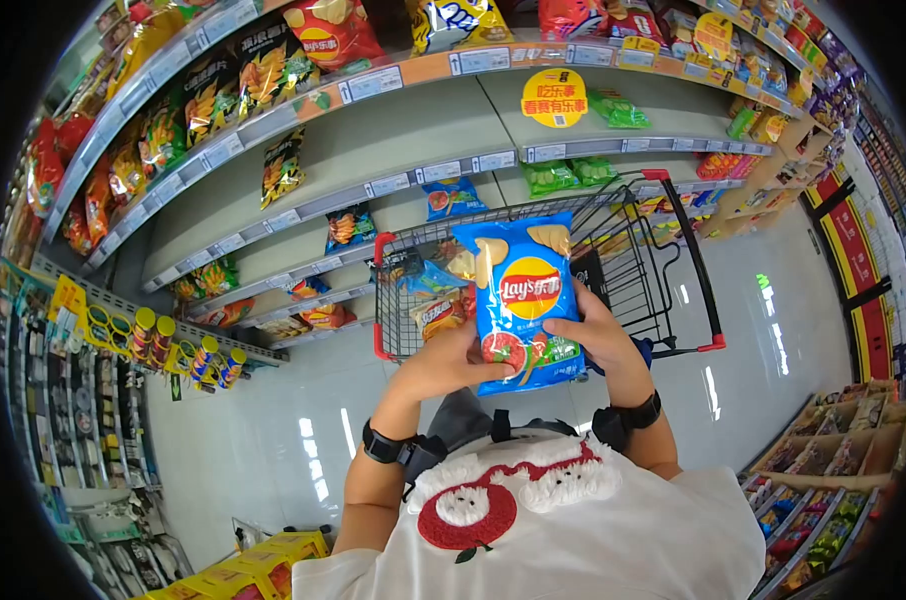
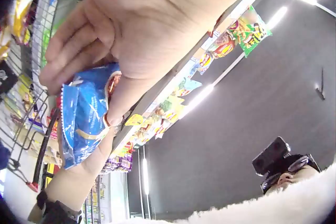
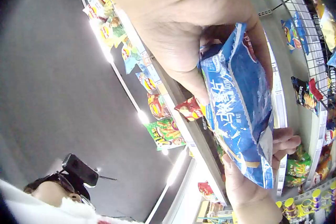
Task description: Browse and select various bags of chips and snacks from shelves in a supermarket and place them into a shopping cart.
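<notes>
Both hands hold a blue bag of Lay's potato chips (image 1: 528, 290) upright, its printed front facing the head camera. The left hand (image 1: 443, 357) grips the bag's lower left edge, with the thumb across the front. At the lower right side, the right hand (image 1: 605, 338) holds it the same way, thumb over the front and the other fingers mostly hidden behind. In the right wrist view, the bag's bottom edge and white lettering show along the blue bag (image 3: 239, 108). Beneath and beyond the bag stands a wire shopping cart (image 1: 613, 240) with several snack bags, among them an orange-yellow one (image 1: 439, 316).
Snack shelves (image 1: 393, 130) curve across the front, carrying several chip bags. The cart's dark handle (image 1: 688, 255) runs along its right side. Canisters (image 1: 205, 352) hang on a rack at left; yellow boxes (image 1: 273, 560) stand low left, snack bins (image 1: 833, 450) at right.
</notes>
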A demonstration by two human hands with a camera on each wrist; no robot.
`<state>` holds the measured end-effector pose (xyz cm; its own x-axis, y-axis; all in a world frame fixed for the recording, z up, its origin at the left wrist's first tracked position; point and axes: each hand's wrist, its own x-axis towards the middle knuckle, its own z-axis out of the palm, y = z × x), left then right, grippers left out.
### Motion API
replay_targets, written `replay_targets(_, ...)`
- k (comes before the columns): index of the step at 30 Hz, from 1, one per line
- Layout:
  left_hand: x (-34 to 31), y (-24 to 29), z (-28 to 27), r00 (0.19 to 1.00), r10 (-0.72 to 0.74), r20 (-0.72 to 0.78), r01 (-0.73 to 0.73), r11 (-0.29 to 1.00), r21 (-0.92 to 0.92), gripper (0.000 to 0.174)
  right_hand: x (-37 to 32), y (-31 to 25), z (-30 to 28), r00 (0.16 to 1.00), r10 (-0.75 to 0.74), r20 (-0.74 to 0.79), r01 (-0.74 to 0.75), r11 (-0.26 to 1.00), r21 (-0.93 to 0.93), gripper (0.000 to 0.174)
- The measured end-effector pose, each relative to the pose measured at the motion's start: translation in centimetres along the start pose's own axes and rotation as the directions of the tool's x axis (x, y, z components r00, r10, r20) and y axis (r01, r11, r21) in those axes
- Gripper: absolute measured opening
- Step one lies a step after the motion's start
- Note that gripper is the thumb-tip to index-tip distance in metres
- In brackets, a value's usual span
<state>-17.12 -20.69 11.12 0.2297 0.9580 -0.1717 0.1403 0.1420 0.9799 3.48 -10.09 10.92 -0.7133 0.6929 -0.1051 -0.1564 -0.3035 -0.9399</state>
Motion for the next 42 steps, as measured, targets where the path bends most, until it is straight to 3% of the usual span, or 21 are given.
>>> replay_targets(3,0.3,2.0,-4.8,0.999,-0.034,-0.003,0.034,0.976,0.216,0.06,4.0,-0.9,1.9,0.999,0.021,-0.036,-0.025,0.991,-0.129,0.073)
replay_targets(4,0.7,2.2,-6.3,1.0,-0.023,-0.008,0.024,0.955,0.295,0.06,5.6,-0.1,1.7,0.998,-0.062,-0.014,0.058,0.975,-0.212,0.072)
replay_targets(8,2.3,1.7,-11.0,1.0,0.017,-0.003,-0.015,0.948,0.319,0.054,9.1,-0.7,3.5,0.991,-0.123,-0.055,0.11,0.974,-0.197,0.072)
replay_targets(15,4.4,0.1,-13.7,0.998,0.047,-0.033,-0.047,0.999,-0.003,0.058,11.3,-1.1,5.3,0.977,-0.129,-0.168,0.109,0.986,-0.127,0.073)
replay_targets(16,4.6,0.3,-14.0,1.0,0.0,0.003,0.0,1.0,-0.008,0.057,11.5,-0.7,5.1,0.973,-0.13,-0.189,0.106,0.986,-0.13,0.072)
replay_targets(22,7.0,-0.3,-12.9,0.982,0.151,-0.112,-0.182,0.909,-0.374,0.06,12.0,-0.8,5.7,0.951,-0.217,-0.221,0.164,0.958,-0.235,0.07)
replay_targets(25,7.8,-1.2,-12.6,0.993,0.082,-0.085,-0.112,0.889,-0.445,0.065,11.8,-1.0,5.9,0.941,-0.191,-0.28,0.14,0.971,-0.195,0.068)
replay_targets(29,8.0,-0.8,-11.9,0.994,-0.017,-0.107,-0.053,0.783,-0.62,0.063,12.2,-0.4,5.6,0.931,-0.22,-0.29,0.131,0.945,-0.299,0.065)
replay_targets(34,8.4,-2.4,-12.0,0.988,-0.052,-0.145,-0.049,0.788,-0.613,0.07,12.6,-0.1,6.2,0.934,-0.19,-0.301,0.103,0.954,-0.282,0.064)
replay_targets(38,8.5,-2.8,-11.5,0.988,-0.036,-0.152,-0.069,0.773,-0.63,0.063,12.6,0.0,5.9,0.942,-0.159,-0.296,0.078,0.96,-0.268,0.065)
replay_targets(42,8.6,-3.1,-11.4,0.989,-0.058,-0.135,-0.043,0.766,-0.641,0.068,12.5,0.1,5.7,0.942,-0.16,-0.296,0.078,0.959,-0.271,0.065)
